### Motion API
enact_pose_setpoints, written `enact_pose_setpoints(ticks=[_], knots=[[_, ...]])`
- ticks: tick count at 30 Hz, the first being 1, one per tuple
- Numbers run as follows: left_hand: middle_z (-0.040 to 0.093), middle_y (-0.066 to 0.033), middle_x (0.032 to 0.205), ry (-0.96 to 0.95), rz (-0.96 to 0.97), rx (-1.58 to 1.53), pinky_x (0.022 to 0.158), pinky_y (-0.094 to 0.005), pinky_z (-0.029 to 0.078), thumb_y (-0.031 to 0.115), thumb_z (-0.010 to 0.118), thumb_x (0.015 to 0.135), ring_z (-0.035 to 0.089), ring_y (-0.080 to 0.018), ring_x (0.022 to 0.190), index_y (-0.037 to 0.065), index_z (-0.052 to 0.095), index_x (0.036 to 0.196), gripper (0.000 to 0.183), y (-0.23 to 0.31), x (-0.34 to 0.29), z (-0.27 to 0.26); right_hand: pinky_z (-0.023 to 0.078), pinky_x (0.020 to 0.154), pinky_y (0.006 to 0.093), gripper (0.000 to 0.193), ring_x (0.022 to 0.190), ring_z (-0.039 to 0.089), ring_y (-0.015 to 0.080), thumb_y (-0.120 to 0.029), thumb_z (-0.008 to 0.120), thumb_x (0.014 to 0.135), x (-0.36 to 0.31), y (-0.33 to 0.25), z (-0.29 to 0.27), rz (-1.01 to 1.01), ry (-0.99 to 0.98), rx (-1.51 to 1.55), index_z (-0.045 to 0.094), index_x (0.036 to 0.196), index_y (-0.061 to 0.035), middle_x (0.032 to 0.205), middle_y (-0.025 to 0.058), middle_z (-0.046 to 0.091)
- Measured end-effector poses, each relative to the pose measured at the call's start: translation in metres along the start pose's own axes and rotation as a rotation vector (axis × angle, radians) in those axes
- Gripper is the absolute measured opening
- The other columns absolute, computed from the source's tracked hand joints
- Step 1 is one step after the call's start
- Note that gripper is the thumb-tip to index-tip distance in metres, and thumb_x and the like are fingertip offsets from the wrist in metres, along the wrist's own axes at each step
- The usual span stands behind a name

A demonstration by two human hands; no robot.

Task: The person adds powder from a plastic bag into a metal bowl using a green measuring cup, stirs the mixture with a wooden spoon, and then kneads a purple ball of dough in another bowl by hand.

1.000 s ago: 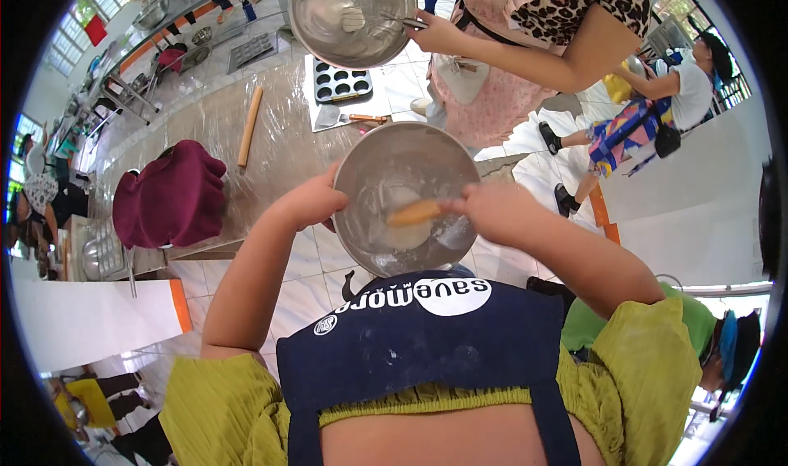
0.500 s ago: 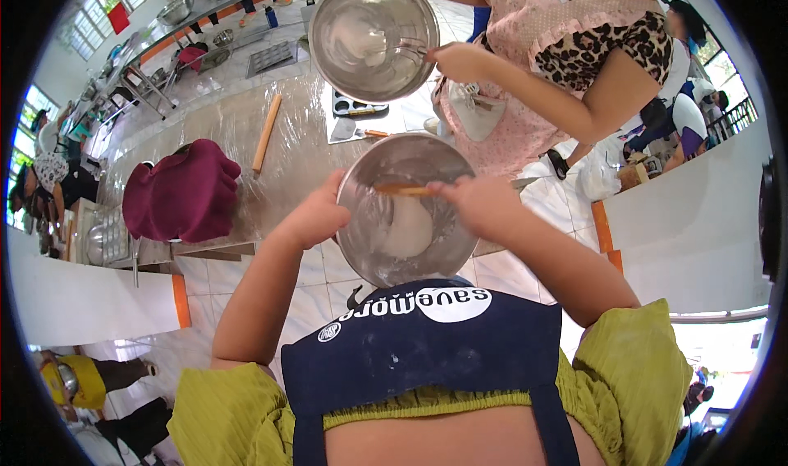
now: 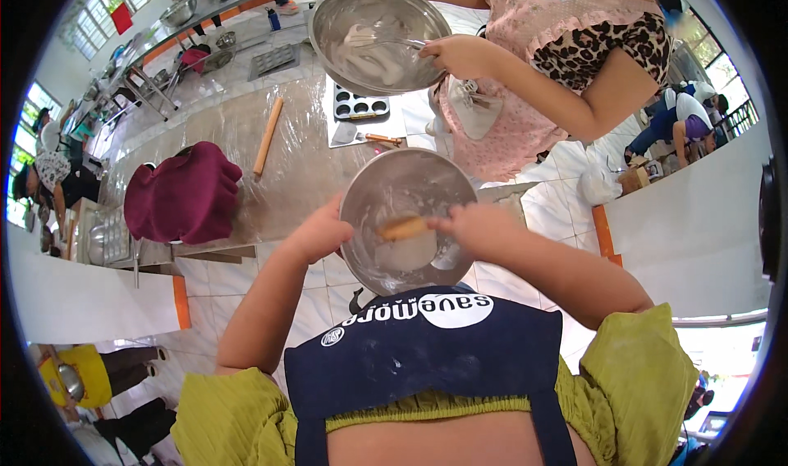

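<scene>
A steel mixing bowl (image 3: 408,174) is held tilted against the front of my navy apron. My left hand (image 3: 322,234) is closed on its left rim. Inside the bowl lies a soft white mixture (image 3: 407,255), with smears of it on the wall. My right hand (image 3: 483,229) grips a wooden spoon (image 3: 401,229) by its handle, and the spoon's head, blurred by motion, is over the mixture. Across from me, a co-worker in a pink apron holds another steel bowl (image 3: 328,47) and works a wire whisk (image 3: 394,41) in a white mixture.
On the plastic-covered table (image 3: 217,125) lie a rolling pin (image 3: 268,137) and a maroon cloth (image 3: 182,193) draped over something. A dark muffin tin (image 3: 361,107) and a wood-handled spatula (image 3: 345,133) rest on a white board. Other people and tables stand farther off.
The wooden spoon has swept lower in my bowl, toward me, and the bowl has shifted slightly down. The co-worker's bowl has tipped and its mixture has spread.
</scene>
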State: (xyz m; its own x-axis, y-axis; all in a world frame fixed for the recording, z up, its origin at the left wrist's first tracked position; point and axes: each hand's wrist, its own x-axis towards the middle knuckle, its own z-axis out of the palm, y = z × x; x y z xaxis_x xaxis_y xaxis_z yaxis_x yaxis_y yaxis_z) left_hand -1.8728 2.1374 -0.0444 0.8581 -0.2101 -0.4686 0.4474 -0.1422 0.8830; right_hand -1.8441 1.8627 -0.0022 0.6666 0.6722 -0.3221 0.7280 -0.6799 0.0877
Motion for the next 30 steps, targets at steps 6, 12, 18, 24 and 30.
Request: enact_pose_setpoints(ticks=[6, 12, 18, 24, 30], knots=[[0.061, -0.0134, 0.108, -0.048, 0.016, 0.087, 0.064, -0.0337, 0.054, -0.005, 0.050, 0.071, 0.064, -0.0204, 0.084, 0.008, 0.034, 0.142, 0.074, -0.010, 0.004, -0.003, 0.053, 0.076, 0.0404, 0.040, 0.094, 0.064, 0.0291, -0.013, 0.046, 0.092, -0.009, 0.010, -0.026, 0.060, -0.149, 0.084, 0.051, 0.130, -0.0244, 0.101, 0.0129, 0.061], [0.060, -0.0076, 0.106, -0.044, -0.023, 0.061, 0.071, -0.0289, 0.047, -0.004, 0.050, 0.064, 0.057, -0.0171, 0.088, 0.006, 0.046, 0.133, 0.069, 0.003, 0.002, 0.013, 0.053, 0.073, 0.0413, 0.044, 0.091, 0.064, 0.0303, -0.013, 0.046, 0.091, -0.031, -0.003, 0.008, 0.070, -0.285, 0.152, 0.049, 0.130, -0.0336, 0.097, 0.0104, 0.059], [0.060, -0.0071, 0.105, -0.045, 0.020, 0.083, 0.066, -0.0275, 0.047, -0.003, 0.051, 0.064, 0.057, -0.0157, 0.083, 0.006, 0.042, 0.135, 0.072, -0.016, 0.006, 0.013, 0.053, 0.073, 0.0411, 0.041, 0.087, 0.065, 0.0309, -0.013, 0.046, 0.092, -0.023, 0.019, -0.005, 0.089, -0.083, 0.081, 0.052, 0.129, -0.0286, 0.095, 0.0124, 0.060], [0.060, -0.0062, 0.107, -0.051, -0.083, 0.010, 0.071, -0.0271, 0.045, -0.004, 0.050, 0.064, 0.056, -0.0150, 0.087, 0.007, 0.045, 0.132, 0.069, -0.001, 0.000, 0.019, 0.051, 0.078, 0.0437, 0.034, 0.096, 0.063, 0.0314, -0.030, 0.035, 0.100, -0.048, -0.002, 0.023, 0.074, -0.236, 0.192, 0.055, 0.124, -0.0172, 0.098, 0.0152, 0.061], [0.060, -0.0063, 0.106, -0.093, 0.042, 0.046, 0.067, -0.0248, 0.044, -0.005, 0.049, 0.064, 0.057, -0.0163, 0.085, 0.010, 0.044, 0.135, 0.073, -0.025, 0.012, 0.002, 0.052, 0.076, 0.0433, 0.033, 0.092, 0.064, 0.0319, -0.028, 0.034, 0.100, -0.030, 0.020, -0.001, 0.169, -0.013, 0.169, 0.055, 0.121, -0.0155, 0.102, 0.0159, 0.061]])
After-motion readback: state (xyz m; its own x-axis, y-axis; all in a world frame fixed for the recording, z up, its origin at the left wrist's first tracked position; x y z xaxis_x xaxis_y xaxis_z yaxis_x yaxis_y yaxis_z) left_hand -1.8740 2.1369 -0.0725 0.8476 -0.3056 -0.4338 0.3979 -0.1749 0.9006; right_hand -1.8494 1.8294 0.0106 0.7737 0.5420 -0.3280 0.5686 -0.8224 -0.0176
